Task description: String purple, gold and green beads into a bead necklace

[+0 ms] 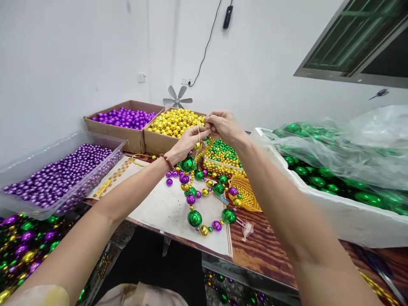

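**Over the tabletop (264, 250), two hands are working a pale cord (199, 129)**

Just above the cloth (153, 212), the left hand (188, 142) and the right hand (226, 127) are meeting with their fingers closed, both apparently pinching the pale cord. It is curving between them in a thin loop; exactly how the fingertips are gripping it is too small to tell. Beneath them, the beaded strand (194, 218) of green, purple and gold is hanging near the left hand, its lower part resting on the cloth in an open ring. Beside that ring, a yellow basket (255, 207) is holding small gold beads.

Judging from this pose, the step in hand is fine work on the cord at the strand's upper end; whether the fingers are threading or knotting is unclear. The next move is calling for a steady left pinch, a small, controlled pull from the right, and enough slack to keep the beads from dragging.
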Demonstrator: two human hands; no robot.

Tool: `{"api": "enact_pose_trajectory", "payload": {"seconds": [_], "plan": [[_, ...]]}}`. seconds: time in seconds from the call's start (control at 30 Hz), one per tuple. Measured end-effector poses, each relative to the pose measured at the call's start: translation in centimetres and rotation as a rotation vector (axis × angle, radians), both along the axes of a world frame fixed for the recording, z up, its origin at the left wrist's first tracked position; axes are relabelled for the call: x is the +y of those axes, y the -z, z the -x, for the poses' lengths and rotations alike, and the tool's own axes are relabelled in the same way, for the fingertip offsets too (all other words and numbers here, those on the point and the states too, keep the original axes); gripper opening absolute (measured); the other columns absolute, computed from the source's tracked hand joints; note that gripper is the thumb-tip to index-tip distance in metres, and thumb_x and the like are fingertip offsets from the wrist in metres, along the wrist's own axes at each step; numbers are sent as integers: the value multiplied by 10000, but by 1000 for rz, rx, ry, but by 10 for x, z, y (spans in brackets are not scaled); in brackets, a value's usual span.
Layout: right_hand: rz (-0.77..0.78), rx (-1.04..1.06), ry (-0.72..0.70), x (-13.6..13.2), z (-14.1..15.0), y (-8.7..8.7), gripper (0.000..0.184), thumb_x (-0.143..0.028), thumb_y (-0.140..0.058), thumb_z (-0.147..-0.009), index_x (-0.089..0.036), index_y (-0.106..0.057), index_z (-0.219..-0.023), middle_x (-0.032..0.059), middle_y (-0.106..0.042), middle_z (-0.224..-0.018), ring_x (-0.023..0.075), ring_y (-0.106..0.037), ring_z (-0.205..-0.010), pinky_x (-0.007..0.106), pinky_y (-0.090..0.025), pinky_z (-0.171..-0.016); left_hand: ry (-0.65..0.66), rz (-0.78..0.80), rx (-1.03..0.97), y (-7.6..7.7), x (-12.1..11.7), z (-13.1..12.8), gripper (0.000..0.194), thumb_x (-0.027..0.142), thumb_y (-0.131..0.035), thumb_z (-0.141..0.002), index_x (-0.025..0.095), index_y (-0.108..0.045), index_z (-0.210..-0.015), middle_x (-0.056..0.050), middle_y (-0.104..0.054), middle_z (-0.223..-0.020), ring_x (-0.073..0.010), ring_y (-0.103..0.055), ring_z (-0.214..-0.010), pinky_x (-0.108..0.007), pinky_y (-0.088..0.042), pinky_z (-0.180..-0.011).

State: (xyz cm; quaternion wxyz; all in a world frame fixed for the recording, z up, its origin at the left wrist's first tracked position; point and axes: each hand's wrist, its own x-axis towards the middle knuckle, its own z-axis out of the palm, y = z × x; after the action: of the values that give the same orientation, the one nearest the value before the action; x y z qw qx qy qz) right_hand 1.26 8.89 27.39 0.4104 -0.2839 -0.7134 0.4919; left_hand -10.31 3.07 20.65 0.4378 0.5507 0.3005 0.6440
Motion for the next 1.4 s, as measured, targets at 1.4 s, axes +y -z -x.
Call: {"api": "enact_pose_trajectory", "payload": {"seconds": [1.4], "plan": [[-725, -507, 559, -48, 39, 223, 276, -264, -479, -1021, -232, -751, -991, 60, -736, -1241, 200, -748, -995, 247, -556, -713, 42, 575, -58, 90, -33, 76, 266, 233, -875, -673, 105, -648, -725, -13, -641, -626, -84, -571, -538, -208, -409, -515]]}}
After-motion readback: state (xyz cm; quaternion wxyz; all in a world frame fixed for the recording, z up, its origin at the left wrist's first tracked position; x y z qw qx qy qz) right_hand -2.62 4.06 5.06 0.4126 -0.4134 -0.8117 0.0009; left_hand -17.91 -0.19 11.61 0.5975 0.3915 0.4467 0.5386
